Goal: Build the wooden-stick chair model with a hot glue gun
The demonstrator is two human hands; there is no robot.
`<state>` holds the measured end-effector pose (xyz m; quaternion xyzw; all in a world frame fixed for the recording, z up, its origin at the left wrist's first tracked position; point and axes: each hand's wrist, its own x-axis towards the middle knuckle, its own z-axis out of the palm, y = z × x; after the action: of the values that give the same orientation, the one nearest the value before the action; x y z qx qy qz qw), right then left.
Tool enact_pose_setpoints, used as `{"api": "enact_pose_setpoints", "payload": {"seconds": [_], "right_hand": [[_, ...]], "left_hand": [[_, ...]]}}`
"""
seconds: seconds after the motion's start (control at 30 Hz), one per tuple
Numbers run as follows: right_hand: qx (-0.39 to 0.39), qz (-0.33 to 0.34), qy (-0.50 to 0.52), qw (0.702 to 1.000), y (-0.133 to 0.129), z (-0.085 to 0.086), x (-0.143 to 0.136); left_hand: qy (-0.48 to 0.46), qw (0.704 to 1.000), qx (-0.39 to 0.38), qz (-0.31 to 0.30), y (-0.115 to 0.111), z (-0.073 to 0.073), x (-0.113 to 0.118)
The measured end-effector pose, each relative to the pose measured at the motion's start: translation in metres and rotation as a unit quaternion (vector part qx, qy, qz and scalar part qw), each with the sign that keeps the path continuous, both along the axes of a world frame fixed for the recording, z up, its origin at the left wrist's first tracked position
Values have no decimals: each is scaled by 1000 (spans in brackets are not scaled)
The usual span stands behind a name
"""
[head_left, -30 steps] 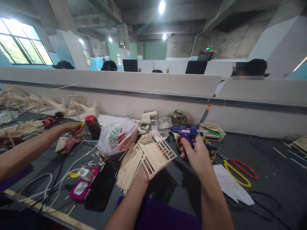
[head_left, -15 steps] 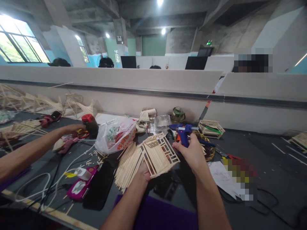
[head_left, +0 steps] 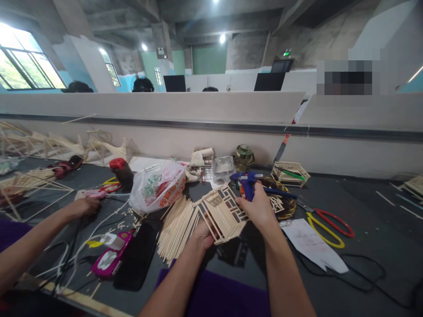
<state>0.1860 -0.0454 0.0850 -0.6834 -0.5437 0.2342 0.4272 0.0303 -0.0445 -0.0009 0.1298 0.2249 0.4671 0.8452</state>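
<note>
A small lattice frame of wooden sticks (head_left: 224, 213) is held tilted above the dark table by my left hand (head_left: 204, 233), whose fingers reach behind and under it. My right hand (head_left: 259, 204) grips a blue glue gun (head_left: 248, 182) just right of the frame, with the thumb near the frame's right edge. Left of the frame lies a fanned pile of thin sticks (head_left: 176, 229). Several short cut pieces (head_left: 127, 220) are scattered beyond the pile, near a black phone (head_left: 139, 255).
A co-worker's hand (head_left: 86, 206) is on a pink glue gun at the left. A plastic bag (head_left: 158, 187), a red-capped bottle (head_left: 121, 174) and a green jar (head_left: 243, 157) stand behind. Scissors (head_left: 330, 226), paper (head_left: 313, 244) and cables lie right.
The co-worker's hand has moved from beside the bottle down to the pink glue gun. My right hand and the blue glue gun have shifted slightly left. The stick frame is turned slightly.
</note>
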Motion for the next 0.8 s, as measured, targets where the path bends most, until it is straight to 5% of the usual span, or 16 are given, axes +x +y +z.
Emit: {"api": "enact_pose_setpoints", "payload": {"seconds": [0.27,0.53,0.8], "right_hand": [[-15,-7,-37,999,1,-2,2],[17,-4,-64,998,8,-13,4],[33,5,-82,996,15,-23,-1]], "left_hand": [[120,992,-24,26,3,-1,-3],[39,994,-89,54,18,-22,-6],[16,975,-174,135,23,-18,-9]]}}
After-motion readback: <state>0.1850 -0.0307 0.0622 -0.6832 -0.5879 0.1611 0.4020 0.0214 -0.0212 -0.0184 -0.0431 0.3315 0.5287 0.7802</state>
